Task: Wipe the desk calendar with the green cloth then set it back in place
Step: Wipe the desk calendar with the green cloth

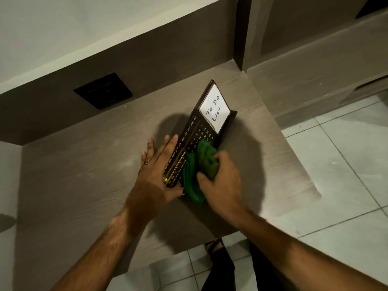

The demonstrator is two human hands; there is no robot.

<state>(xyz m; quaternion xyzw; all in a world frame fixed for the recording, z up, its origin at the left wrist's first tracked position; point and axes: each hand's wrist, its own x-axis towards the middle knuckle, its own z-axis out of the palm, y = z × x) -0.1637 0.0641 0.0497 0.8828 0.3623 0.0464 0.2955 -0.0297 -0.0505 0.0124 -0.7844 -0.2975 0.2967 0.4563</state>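
A dark desk calendar [197, 131] with month names, date numbers and a white "To Do List" panel stands tilted on the brown desk [88, 164]. My left hand [155, 173] holds its near end, fingers spread along the back edge, a ring on one finger. Bunched in my right hand [220, 179] is the green cloth [199, 164], which is pressed against the calendar's lower front face, covering part of the date numbers.
A black square wall plate [102, 90] sits on the back panel at the left. The desk ends in a cut corner at the right, above pale floor tiles [336, 164]. My legs and a sandalled foot [216, 246] show below the desk's front edge.
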